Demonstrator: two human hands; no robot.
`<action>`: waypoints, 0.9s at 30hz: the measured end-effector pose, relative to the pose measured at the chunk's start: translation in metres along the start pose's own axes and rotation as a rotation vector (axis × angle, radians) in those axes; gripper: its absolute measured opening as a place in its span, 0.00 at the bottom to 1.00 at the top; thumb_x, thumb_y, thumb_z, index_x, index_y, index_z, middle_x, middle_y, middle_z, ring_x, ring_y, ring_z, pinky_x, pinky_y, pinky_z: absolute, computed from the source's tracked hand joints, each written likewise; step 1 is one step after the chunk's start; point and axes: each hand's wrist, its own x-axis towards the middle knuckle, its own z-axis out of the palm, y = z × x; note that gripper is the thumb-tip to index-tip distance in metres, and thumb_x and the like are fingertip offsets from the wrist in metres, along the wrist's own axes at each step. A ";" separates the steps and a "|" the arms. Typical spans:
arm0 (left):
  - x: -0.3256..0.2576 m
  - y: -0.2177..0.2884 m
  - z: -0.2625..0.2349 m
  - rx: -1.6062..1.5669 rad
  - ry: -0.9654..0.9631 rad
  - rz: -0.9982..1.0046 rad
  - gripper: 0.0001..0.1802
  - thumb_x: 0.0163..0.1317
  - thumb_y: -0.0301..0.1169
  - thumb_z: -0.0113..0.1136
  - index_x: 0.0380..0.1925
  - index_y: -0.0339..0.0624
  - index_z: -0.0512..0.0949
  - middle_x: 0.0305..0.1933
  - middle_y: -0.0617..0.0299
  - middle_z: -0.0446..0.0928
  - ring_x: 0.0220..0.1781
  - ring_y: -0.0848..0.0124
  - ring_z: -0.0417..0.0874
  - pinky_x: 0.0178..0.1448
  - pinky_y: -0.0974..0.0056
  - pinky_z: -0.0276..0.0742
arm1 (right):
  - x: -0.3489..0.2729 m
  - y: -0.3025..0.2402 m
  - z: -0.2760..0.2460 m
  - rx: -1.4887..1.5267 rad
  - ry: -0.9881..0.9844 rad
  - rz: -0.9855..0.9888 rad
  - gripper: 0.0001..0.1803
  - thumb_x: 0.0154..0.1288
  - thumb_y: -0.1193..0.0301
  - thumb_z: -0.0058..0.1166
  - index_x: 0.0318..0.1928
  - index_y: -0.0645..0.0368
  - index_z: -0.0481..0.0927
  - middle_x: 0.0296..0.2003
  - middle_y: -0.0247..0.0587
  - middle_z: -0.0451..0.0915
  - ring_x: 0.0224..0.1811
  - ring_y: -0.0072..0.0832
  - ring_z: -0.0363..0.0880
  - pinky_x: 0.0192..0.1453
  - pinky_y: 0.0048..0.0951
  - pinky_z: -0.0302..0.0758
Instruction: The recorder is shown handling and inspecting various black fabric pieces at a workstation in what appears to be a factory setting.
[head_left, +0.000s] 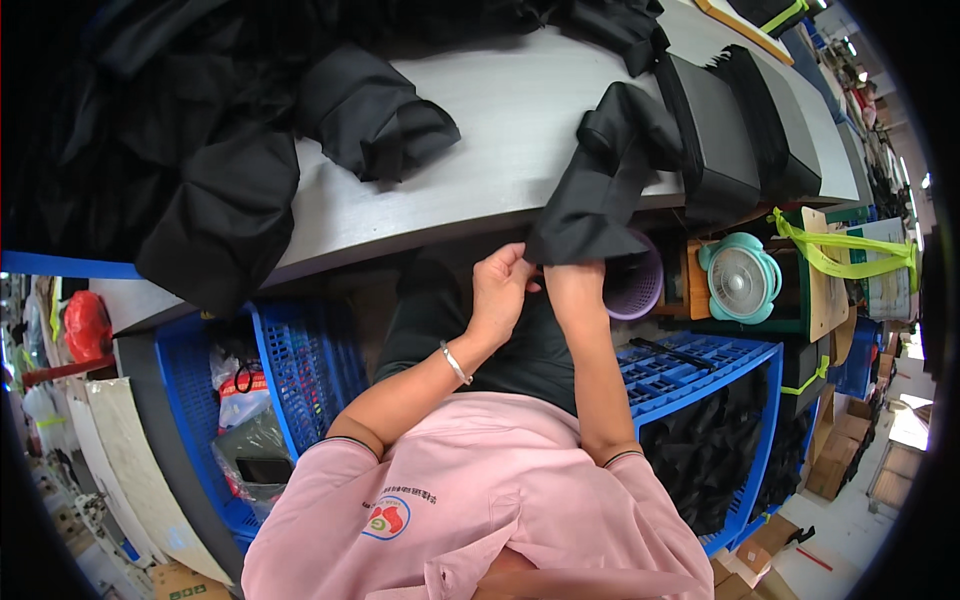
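A black fabric bag (600, 190) hangs over the front edge of the grey table, its upper part crumpled on the tabletop. My right hand (575, 275) reaches up into its lower opening; the cloth covers the fingers, so their grip is hidden. Beside it, my left hand (498, 290) is closed, thumb and forefinger pinching the bag's left lower edge and the other fingers curled. A silver bangle circles the left wrist. Further left on the table lie another black fabric bag (375, 115) and a large heap of black fabric pieces (215, 200).
Flat black stacks (715, 130) stand on the table (480, 110) at the right. Below are a purple basket (640, 285) and a teal fan (741, 277). Blue crates flank my legs: the left crate (270, 370) holds plastic bags, the right crate (700, 385) black fabric.
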 end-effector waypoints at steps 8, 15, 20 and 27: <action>0.004 0.011 0.014 -0.011 -0.074 -0.364 0.07 0.65 0.18 0.56 0.32 0.32 0.84 0.33 0.63 0.85 0.31 0.80 0.80 0.36 0.72 0.75 | 0.003 -0.002 -0.011 -0.190 -0.046 -0.137 0.11 0.57 0.70 0.57 0.40 0.59 0.84 0.40 0.47 0.82 0.40 0.48 0.80 0.50 0.48 0.75; -0.005 -0.001 0.018 -0.069 -0.135 -0.313 0.08 0.68 0.21 0.57 0.44 0.31 0.80 0.32 0.63 0.80 0.34 0.77 0.79 0.42 0.72 0.76 | 0.028 0.019 0.005 -0.063 -0.240 0.057 0.13 0.72 0.63 0.49 0.41 0.59 0.83 0.37 0.53 0.83 0.45 0.50 0.81 0.49 0.51 0.77; 0.000 0.028 0.012 0.308 0.081 0.309 0.29 0.62 0.22 0.64 0.63 0.36 0.68 0.56 0.55 0.73 0.47 0.71 0.79 0.47 0.67 0.78 | 0.010 0.006 -0.008 -0.112 -0.274 0.104 0.15 0.73 0.61 0.48 0.35 0.57 0.82 0.34 0.50 0.82 0.41 0.50 0.82 0.47 0.53 0.73; -0.002 0.038 -0.011 0.550 0.000 0.377 0.09 0.60 0.18 0.63 0.41 0.34 0.83 0.39 0.56 0.81 0.39 0.68 0.83 0.43 0.69 0.76 | 0.001 0.025 -0.004 -0.054 -0.232 -0.052 0.11 0.63 0.65 0.57 0.40 0.57 0.86 0.38 0.45 0.85 0.44 0.45 0.84 0.52 0.47 0.78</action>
